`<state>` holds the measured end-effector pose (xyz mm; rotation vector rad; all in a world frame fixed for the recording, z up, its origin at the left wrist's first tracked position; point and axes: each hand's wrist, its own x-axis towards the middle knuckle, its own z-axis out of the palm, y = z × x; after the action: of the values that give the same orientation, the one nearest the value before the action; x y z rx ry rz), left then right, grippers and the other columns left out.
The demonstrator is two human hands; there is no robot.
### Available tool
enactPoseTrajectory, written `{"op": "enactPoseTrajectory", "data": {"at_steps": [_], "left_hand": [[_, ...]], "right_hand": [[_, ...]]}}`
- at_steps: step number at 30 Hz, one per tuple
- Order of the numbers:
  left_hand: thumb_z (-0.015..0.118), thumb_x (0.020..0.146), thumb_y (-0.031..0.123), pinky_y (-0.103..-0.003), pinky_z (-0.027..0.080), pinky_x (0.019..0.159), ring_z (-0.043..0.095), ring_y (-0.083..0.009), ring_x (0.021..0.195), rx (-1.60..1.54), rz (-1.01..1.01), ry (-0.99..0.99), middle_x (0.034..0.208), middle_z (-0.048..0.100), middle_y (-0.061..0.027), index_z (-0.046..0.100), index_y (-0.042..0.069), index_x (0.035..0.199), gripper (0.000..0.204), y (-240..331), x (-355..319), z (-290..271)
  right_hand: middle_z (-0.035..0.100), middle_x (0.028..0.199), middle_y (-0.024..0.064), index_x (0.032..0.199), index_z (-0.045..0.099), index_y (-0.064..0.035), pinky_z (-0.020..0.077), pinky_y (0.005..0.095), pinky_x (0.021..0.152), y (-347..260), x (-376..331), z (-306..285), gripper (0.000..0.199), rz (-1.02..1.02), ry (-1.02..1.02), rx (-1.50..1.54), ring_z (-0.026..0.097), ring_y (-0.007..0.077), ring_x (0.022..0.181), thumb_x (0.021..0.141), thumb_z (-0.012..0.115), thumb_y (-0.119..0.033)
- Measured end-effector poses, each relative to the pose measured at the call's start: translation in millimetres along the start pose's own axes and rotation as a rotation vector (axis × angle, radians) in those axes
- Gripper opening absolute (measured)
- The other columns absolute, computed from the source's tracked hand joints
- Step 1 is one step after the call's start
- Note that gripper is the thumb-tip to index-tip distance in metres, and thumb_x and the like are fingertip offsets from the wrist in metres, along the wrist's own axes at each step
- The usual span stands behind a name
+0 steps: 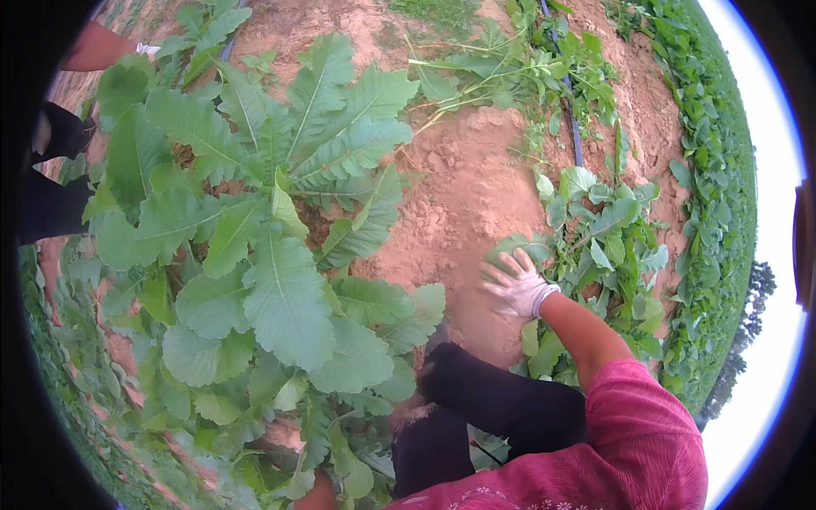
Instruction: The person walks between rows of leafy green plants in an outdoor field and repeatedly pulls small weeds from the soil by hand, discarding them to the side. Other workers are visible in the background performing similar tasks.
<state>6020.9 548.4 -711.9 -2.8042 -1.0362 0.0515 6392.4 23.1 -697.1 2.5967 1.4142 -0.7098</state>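
My right hand, in a white glove, reaches out with its fingers spread over the bare reddish soil. It lies beside a broad green leaf at the edge of a leafy clump. Nothing shows in its grasp. A bit of my left forearm appears at the lower edge. Leaves cover my left hand, so its fingers and anything in them are hidden. Over that arm spreads a large leafy plant with long, lobed, pale-veined leaves.
At the upper left is another person's arm with a white glove, and dark-clad legs. A dark drip line runs along the soil at upper right. Uprooted-looking stems lie near it. Dense green rows border the right side.
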Motion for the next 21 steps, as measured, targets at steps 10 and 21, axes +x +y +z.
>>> {"op": "enactPoseTrajectory", "data": {"at_steps": [10, 21], "left_hand": [[0.058, 0.089, 0.036, -0.049, 0.045, 0.104, 0.057, -0.0397, 0.124, -0.085, -0.213, -1.031, 0.135, 0.058, -0.0262, 0.03, 0.017, 0.155, 0.074, 16, 97, -145], [0.06, 0.089, 0.047, -0.039, 0.05, 0.098, 0.064, -0.0292, 0.117, -0.067, 0.291, -1.077, 0.124, 0.068, -0.017, 0.062, 0.013, 0.13, 0.053, -82, 79, -423]], "right_hand": [[0.036, 0.157, 0.0114, 0.151, 0.039, -0.0216, 0.0291, 0.0588, 0.113, -45, 2, -164, 0.069, 0.446, -0.334, 0.303, 0.037, 0.0357, 0.142, 0.091, 0.055, -0.053], [0.069, 0.118, 0.0213, 0.127, 0.064, -0.001, 0.0502, 0.038, 0.097, -66, -368, -276, 0.056, 1.145, -0.109, 1.008, 0.066, 0.0337, 0.11, 0.086, 0.061, -0.039]]}}
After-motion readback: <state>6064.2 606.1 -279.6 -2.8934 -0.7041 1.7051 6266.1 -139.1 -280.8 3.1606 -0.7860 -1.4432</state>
